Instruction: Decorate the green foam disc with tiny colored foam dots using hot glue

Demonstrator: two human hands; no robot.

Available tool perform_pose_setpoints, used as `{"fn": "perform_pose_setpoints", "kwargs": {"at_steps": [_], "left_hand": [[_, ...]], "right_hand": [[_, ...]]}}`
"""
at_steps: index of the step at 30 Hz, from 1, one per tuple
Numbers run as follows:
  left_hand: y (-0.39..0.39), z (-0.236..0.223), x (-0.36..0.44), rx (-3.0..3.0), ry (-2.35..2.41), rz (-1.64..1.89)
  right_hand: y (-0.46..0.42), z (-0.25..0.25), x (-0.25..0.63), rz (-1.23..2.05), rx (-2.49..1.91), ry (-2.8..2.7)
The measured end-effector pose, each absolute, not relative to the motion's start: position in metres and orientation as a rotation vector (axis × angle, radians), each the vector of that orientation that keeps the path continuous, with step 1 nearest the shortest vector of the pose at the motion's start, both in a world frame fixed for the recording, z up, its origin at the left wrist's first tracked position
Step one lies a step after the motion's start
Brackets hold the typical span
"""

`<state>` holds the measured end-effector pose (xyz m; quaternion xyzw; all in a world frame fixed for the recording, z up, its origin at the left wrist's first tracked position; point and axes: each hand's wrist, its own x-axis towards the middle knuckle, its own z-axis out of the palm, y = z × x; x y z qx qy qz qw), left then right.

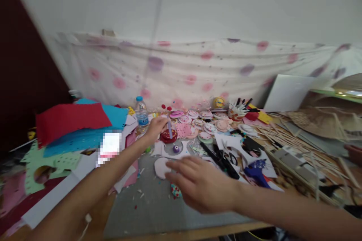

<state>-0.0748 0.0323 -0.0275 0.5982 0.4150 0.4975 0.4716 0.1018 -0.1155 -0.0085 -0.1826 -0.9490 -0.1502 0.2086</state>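
Note:
My left hand reaches far across the table, fingers closed at a slim light-purple stick that stands upright at its fingertips. Just below the stick is a dark red round piece with small dots on it. Nearer to me, my right hand is blurred, palm down, with its fingers stretched out and somewhat apart. Its fingertips overlap the edge of a white paper disc; whether they touch it I cannot tell. A colourful dotted piece shows partly under this hand. A small purple ball lies between both hands.
Red sheets and blue sheets are piled left. A water bottle stands behind my left hand. Several decorated discs fill the back. Scissors, a blue glue gun, a pen cup and wooden sticks are rightward.

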Motion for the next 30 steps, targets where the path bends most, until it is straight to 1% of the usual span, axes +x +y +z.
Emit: {"fn": "perform_pose_setpoints", "kwargs": {"at_steps": [2,6,10,13,19,24,30], "left_hand": [[0.024,-0.039,-0.083,1.456,0.985,1.138],[-0.021,-0.055,-0.103,1.401,0.966,1.036],[-0.069,-0.054,-0.090,1.249,0.959,0.934],[-0.086,-0.050,-0.067,1.137,0.964,0.873],[-0.086,-0.051,-0.053,0.989,0.999,0.931],[-0.077,-0.054,-0.061,0.997,1.070,0.942],[-0.063,-0.057,-0.055,0.991,1.104,0.833]], "right_hand": [[-0.147,-0.009,0.128,-0.547,-0.474,-2.530],[-0.175,-0.028,0.162,-0.658,-0.608,-2.403],[-0.165,-0.052,0.155,-0.640,-0.734,-2.238],[-0.142,-0.061,0.134,-0.561,-0.692,-2.194],[-0.091,-0.073,0.108,-0.421,-0.472,-2.134],[-0.073,-0.071,0.100,-0.455,-0.378,-2.171],[-0.064,-0.089,0.106,-0.435,-0.425,-2.134]]}}
